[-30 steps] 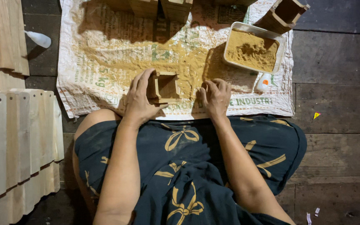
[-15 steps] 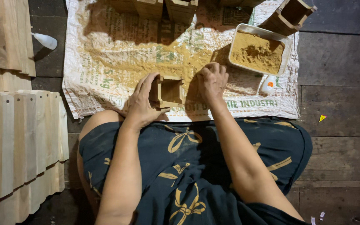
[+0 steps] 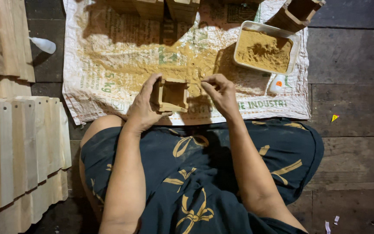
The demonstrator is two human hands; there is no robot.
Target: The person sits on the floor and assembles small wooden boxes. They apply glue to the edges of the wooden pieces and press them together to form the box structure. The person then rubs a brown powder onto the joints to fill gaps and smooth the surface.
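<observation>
Wooden open box (image 3: 172, 95) is gripped at frame centre by the left hand (image 3: 146, 106). The right hand (image 3: 221, 92), fingers pinched, is held just beside its right edge, over the sawdust-strewn sack (image 3: 109, 65).

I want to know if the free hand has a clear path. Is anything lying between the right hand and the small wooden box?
Nothing visible does. The left hand holds the wooden box; the right hand is just beside it, with only dusty sack between.

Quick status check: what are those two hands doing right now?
Left hand grips small wooden box on its side. Right hand pinched just beside box, touch unclear. Sawdust tray and glue bottle sit apart; nothing blocking.
</observation>
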